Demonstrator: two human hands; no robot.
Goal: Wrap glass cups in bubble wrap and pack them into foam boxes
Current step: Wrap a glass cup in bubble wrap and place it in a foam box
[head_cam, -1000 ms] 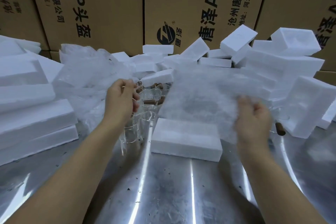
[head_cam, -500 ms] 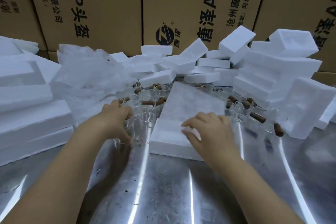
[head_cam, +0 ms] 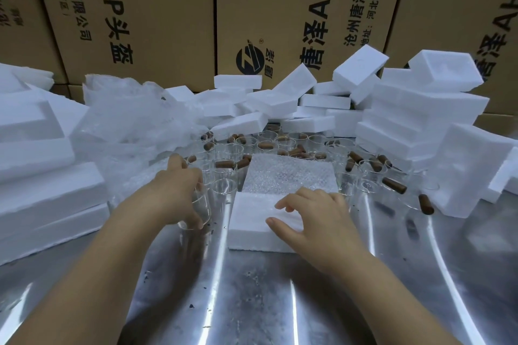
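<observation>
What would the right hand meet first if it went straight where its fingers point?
Probably the glass cup just left of the foam block; the right hand points leftward across it.

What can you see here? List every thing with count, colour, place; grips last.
brown printed cardboard cartons: several, brown, behind.
white foam boxes: many, white, left, back, right.
white foam block: one, white, front centre.
clear bubble-wrap sheet: one, clear, on that block.
crumpled clear wrap heap: one, clear, back left.
clear glass cups: many, clear, centre.
brown cylindrical pieces: many, brown, among cups.
shiny metal table: one, silver, underneath.
left-hand grip: one, around a clear glass cup.
right-hand grip: one, on the foam block.
</observation>
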